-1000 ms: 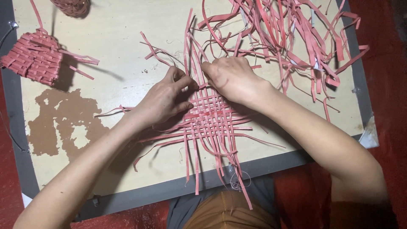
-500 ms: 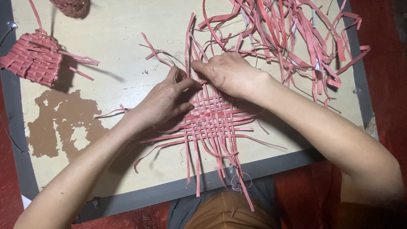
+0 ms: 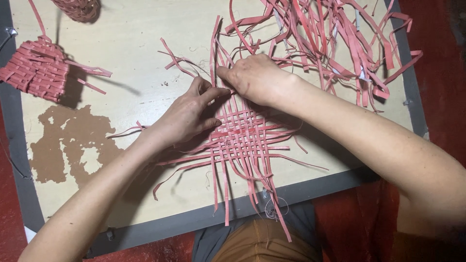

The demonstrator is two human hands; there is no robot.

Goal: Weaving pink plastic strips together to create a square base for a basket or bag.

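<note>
Pressing both hands [image 3: 221, 99] on a flat red strip weave [image 3: 242, 133] atop the board [image 3: 145, 43].

Both hands crowd the far-left corner of the woven mat [image 3: 245, 133], the left hand [image 3: 189, 114] and right hand [image 3: 255, 77] almost touching, so there is no way between them. Beyond the right hand a tangled heap of loose strips [image 3: 330, 39] blocks the far right of the board [image 3: 131, 43]. Open room lies on the left — bare board between the left forearm and the small woven piece [image 3: 36, 70] at the left edge — though stray strip ends fringe the mat on the near side
</note>
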